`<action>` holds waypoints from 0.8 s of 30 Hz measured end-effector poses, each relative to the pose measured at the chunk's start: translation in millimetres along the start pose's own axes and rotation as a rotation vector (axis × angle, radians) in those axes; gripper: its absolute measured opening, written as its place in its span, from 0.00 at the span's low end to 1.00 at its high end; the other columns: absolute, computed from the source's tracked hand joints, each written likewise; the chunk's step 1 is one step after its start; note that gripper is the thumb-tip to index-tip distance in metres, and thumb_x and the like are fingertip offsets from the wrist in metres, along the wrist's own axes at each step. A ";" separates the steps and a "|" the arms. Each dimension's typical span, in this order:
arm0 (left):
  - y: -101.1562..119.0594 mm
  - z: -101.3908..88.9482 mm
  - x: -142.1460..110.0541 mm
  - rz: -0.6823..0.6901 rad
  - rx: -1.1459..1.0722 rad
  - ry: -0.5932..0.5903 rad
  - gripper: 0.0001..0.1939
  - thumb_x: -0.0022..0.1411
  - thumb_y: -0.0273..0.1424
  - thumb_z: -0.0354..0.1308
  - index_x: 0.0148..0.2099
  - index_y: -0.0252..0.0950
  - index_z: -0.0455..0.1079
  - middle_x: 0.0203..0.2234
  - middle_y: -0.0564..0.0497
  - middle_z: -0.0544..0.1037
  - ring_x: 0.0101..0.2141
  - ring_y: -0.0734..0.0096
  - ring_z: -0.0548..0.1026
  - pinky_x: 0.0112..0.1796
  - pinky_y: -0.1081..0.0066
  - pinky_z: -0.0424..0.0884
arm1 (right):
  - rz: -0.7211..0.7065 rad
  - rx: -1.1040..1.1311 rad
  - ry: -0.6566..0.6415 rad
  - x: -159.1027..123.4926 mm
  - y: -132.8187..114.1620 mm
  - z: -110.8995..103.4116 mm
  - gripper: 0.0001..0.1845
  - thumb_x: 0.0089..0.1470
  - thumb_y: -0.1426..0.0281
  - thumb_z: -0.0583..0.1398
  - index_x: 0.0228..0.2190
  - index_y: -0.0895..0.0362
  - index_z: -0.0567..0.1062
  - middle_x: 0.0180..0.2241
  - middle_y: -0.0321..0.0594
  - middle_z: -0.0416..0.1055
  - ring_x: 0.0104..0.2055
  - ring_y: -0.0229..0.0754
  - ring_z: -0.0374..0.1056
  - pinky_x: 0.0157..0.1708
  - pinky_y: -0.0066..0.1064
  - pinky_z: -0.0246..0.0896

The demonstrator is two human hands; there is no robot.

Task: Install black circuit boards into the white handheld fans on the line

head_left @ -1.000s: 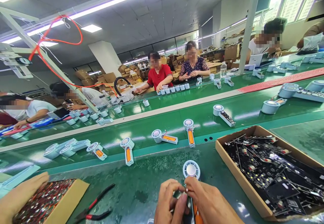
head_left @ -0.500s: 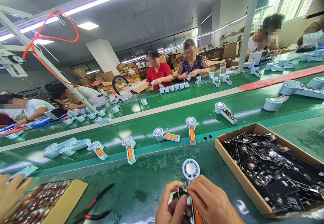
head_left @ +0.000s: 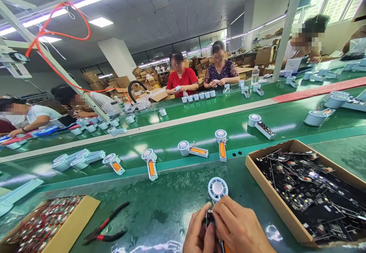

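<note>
At the bottom centre, my left hand [head_left: 196, 232] is closed round a small black circuit board [head_left: 209, 216], thumb on its face. My right hand [head_left: 241, 226] is closed too, its fingers pinching at the board's right side. Just beyond my fingers lies the round, light blue head of a handheld fan [head_left: 217, 189], with a silver disc in its middle. My hands cover most of the fan's handle. A bit of orange shows below my right fingers.
A cardboard box of black circuit boards [head_left: 254, 169] stands at right. At left are a box of wired round parts [head_left: 73, 226] and red-black cutting pliers [head_left: 105, 224]. Beyond, a green conveyor belt [head_left: 171, 131] carries several opened fan bodies [head_left: 222, 150]. Several people sit across it.
Another person's hand at the left edge has gone out of view, leaving a light blue part there. The view has shifted slightly. My hands stay closed at the board.
</note>
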State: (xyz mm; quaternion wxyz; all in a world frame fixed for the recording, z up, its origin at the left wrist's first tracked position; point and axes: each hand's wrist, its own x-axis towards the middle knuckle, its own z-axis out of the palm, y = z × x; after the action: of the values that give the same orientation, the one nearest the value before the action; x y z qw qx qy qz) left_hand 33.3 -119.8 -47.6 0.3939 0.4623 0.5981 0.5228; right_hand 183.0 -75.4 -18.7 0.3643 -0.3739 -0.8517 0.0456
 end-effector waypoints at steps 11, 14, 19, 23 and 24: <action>-2.3 6.8 -2.8 0.263 0.178 0.094 0.18 0.67 0.42 0.56 0.55 0.44 0.78 0.46 0.43 0.82 0.46 0.57 0.80 0.46 0.68 0.76 | -0.168 -0.030 0.069 10.1 -1.2 -3.7 0.21 0.68 0.77 0.45 0.26 0.57 0.70 0.25 0.39 0.68 0.24 0.40 0.64 0.21 0.31 0.51; 2.1 1.7 -0.4 0.211 0.081 0.012 0.20 0.64 0.46 0.59 0.54 0.45 0.79 0.44 0.43 0.82 0.35 0.62 0.81 0.38 0.69 0.78 | -0.140 0.024 0.029 11.6 0.0 -8.8 0.20 0.69 0.75 0.45 0.29 0.57 0.72 0.26 0.39 0.70 0.24 0.40 0.65 0.21 0.30 0.54; 2.6 -4.0 3.3 -0.197 -0.295 -0.093 0.31 0.57 0.52 0.65 0.58 0.42 0.75 0.23 0.52 0.79 0.16 0.77 0.72 0.21 0.77 0.68 | 0.256 0.368 0.089 2.6 19.3 -37.7 0.13 0.69 0.72 0.49 0.44 0.54 0.74 0.38 0.40 0.73 0.35 0.38 0.72 0.31 0.25 0.66; 1.6 -2.9 3.0 -0.279 -0.404 -0.061 0.35 0.52 0.50 0.70 0.58 0.38 0.75 0.23 0.50 0.81 0.19 0.74 0.76 0.25 0.76 0.70 | 0.271 0.467 -0.050 -17.6 30.4 -51.5 0.13 0.67 0.75 0.52 0.42 0.52 0.76 0.35 0.37 0.71 0.35 0.37 0.71 0.35 0.25 0.67; 2.0 -2.6 2.8 -0.295 -0.417 -0.057 0.36 0.52 0.49 0.70 0.59 0.37 0.74 0.23 0.49 0.82 0.19 0.74 0.76 0.25 0.76 0.70 | 0.239 0.463 -0.109 -21.0 29.4 -52.6 0.14 0.67 0.76 0.52 0.43 0.52 0.76 0.34 0.37 0.70 0.36 0.37 0.71 0.37 0.25 0.67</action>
State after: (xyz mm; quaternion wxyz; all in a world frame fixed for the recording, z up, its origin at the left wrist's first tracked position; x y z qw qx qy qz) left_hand 30.4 -117.7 -45.2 0.5692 0.2935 0.5271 0.5586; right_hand 244.7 -78.6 -2.9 0.3857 -0.3754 -0.7868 0.3022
